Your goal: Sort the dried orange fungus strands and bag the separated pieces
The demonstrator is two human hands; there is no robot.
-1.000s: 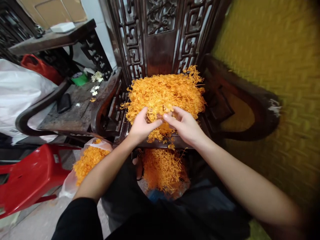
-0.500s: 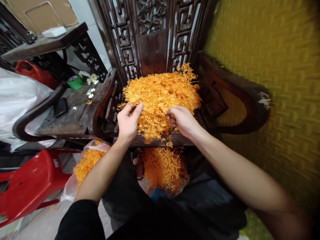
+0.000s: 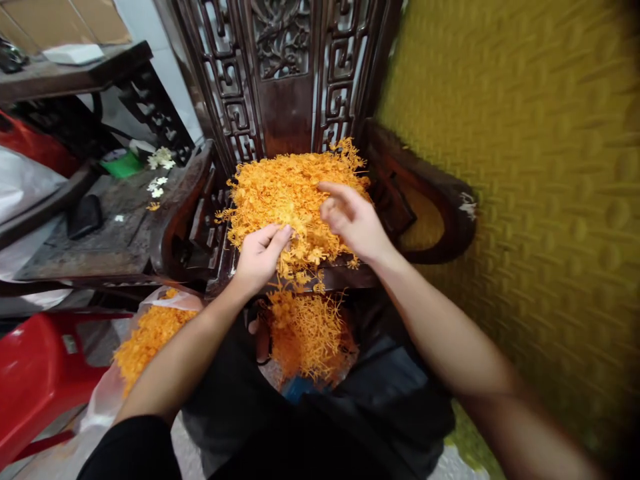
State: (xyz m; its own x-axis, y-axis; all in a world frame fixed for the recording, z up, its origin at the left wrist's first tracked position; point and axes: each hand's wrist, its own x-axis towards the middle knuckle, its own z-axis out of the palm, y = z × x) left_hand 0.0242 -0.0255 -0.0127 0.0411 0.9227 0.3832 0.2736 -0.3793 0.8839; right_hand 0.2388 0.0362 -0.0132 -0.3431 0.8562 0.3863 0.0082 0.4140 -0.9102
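Observation:
A large heap of orange artificial flower pieces [image 3: 280,183] lies on the seat of a dark carved wooden chair [image 3: 285,113]. At the heap's front, my left hand [image 3: 257,260] is closed in a pinch on an orange flower sprig [image 3: 295,243]. My right hand [image 3: 357,223] hovers just right of it over the heap, with its fingers apart and nothing visible in them. Below the seat edge, between my legs, sits a pile of thin orange stems [image 3: 313,333].
To the left stands a clear plastic bag [image 3: 103,403] of orange pieces beside a red plastic stool [image 3: 30,367]. A wooden side surface [image 3: 125,233] holds a black wallet-like object [image 3: 85,217], a green roll [image 3: 123,165] and white flowers [image 3: 160,159]. A yellow textured surface [image 3: 525,167] rises at right.
My right hand has opened its fingers and moved up slightly from the heap's front. The left hand has come nearer the middle of the heap, still pinching. The view has shifted right.

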